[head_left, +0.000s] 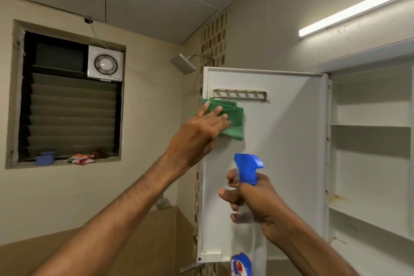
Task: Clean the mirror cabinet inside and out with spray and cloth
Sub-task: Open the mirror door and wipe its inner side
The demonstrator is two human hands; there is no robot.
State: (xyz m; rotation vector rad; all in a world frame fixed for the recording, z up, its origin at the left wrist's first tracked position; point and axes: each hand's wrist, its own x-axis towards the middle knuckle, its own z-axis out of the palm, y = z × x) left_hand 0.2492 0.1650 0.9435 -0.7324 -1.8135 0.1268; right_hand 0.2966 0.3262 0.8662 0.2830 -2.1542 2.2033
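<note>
The white cabinet door point(284, 154) hangs open, its inner face toward me. My left hand point(197, 134) presses a folded green cloth point(233, 121) flat against the door's upper left part, just under a small slotted rack point(239, 94). My right hand point(257, 201) grips a clear spray bottle below, its blue trigger head point(248, 167) pointing at the door. The bottle's labelled lower part point(240, 264) shows at the bottom edge. To the right, the open cabinet point(369, 154) shows bare white shelves.
A louvred window point(71, 114) with an exhaust fan point(105, 65) is set in the left wall, small items on its sill. A shower head point(183, 63) juts out beyond the door. A tube light point(356, 9) glows above the cabinet.
</note>
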